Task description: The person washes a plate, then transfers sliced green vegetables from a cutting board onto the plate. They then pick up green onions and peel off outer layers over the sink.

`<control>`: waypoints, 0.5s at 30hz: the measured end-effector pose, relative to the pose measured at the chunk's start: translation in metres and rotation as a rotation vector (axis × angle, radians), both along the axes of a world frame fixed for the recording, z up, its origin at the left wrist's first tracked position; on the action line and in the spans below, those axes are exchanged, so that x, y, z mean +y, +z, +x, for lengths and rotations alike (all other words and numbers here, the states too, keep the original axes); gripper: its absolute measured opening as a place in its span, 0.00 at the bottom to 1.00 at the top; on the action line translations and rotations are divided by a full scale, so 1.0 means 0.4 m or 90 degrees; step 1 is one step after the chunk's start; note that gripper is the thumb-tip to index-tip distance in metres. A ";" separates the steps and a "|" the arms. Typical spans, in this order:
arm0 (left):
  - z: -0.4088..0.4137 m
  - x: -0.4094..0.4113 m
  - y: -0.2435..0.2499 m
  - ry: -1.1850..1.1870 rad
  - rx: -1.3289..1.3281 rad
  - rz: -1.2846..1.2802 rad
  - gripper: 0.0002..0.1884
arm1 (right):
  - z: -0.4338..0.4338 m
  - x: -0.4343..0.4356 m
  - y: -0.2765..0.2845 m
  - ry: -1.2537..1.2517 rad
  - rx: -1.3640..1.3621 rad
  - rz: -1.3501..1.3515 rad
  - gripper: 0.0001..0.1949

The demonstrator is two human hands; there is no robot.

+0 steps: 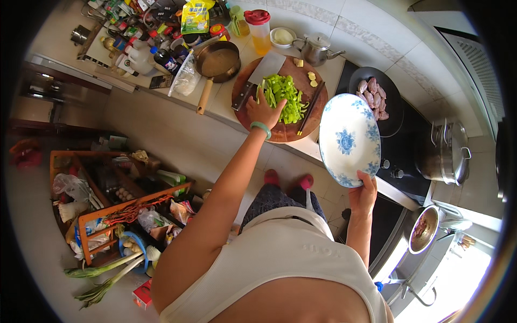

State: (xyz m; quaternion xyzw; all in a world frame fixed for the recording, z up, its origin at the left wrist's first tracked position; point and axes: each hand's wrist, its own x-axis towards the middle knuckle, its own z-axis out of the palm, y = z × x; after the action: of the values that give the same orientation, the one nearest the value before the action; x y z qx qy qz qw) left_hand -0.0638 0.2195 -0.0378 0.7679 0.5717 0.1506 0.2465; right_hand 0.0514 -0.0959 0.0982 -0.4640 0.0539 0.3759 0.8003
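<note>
My left hand [265,112], with a green bangle at the wrist, spreads its fingers at the near edge of a heap of chopped green peppers [287,95]. The heap lies on a round wooden cutting board [278,136]. Beside it on the left rests a cleaver [267,66] with a dark handle. Dark chopsticks [312,105] lie along the board's right side, near pieces of ginger [312,79]. My right hand [362,191] grips the rim of a white oval plate [331,137] with blue flowers. The plate is tilted, carries no food, and hides part of the stove.
A black pan [394,125] with raw chicken wings [373,97] sits on the stove [410,161], near a steel pot [446,151]. A saucepan [218,62], a kettle [317,48] and a red-lidded jug [258,32] surround the board. A wooden rack [133,204] stands on the floor.
</note>
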 end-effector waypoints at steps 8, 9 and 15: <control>0.147 0.015 -0.015 0.096 0.181 -0.159 0.71 | 0.119 0.028 -0.034 0.033 -0.049 -0.015 0.22; 0.156 0.008 -0.002 0.095 0.201 -0.164 0.71 | 0.130 0.031 -0.037 0.034 -0.052 -0.012 0.22; 0.168 -0.014 0.025 0.067 0.227 -0.163 0.70 | 0.185 0.044 -0.055 0.053 -0.043 -0.023 0.22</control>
State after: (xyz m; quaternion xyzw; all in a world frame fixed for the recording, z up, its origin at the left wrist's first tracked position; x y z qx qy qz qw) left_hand 0.0035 0.2140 -0.0277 0.7141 0.6600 -0.0484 0.2286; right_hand 0.1253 -0.0782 0.0760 -0.4928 0.0144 0.3924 0.7765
